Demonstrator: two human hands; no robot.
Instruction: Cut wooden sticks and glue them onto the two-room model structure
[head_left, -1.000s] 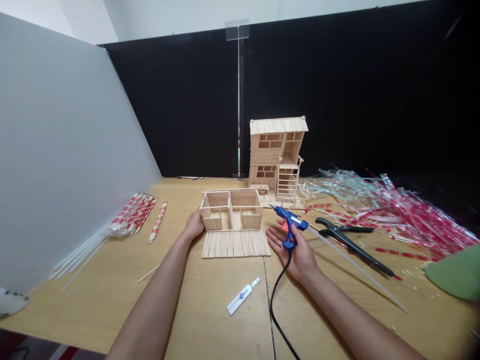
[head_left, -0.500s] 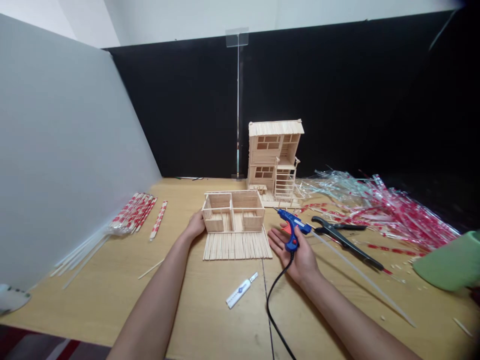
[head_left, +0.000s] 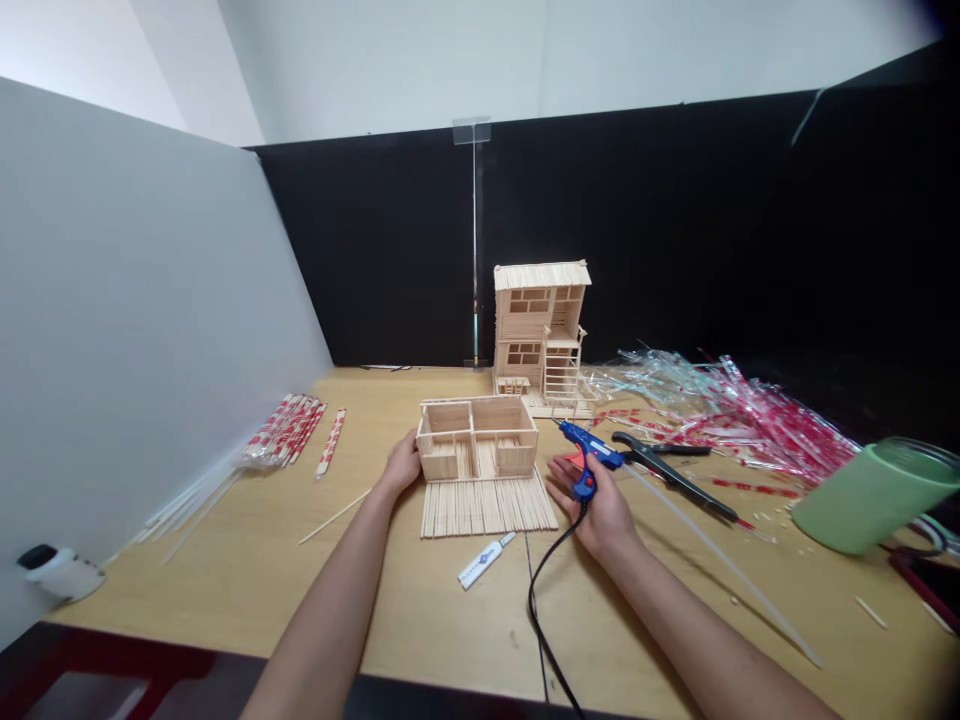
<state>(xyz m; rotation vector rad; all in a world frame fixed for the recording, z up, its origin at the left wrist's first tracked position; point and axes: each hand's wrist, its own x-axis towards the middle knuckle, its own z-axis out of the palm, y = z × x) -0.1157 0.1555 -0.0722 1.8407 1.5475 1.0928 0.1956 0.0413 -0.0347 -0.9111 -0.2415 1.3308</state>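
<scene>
A low, roofless house model made of thin wooden sticks sits on the table, with two rooms and a slatted deck in front. My left hand grips its left wall, the fingertips hidden behind it. A blue hot glue gun rests in my right hand, a long clear glue stick poking out of its rear. The gun's nozzle points left, past the model's right side. My right hand's lower fingers stretch out beside the deck's right edge; contact is unclear. In front of the deck lies a white utility knife.
A taller two-storey stick house stands behind. To the right are black-handled pliers or cutters, crumpled red and clear wrappers and a green cup. Wrapped chopsticks and spare glue sticks lie left. The gun's cord crosses the front.
The view has tilted up and shifted slightly. The roofless model has slid a little right and nearer me with my left hand on it. The glue gun stays in my right hand.
</scene>
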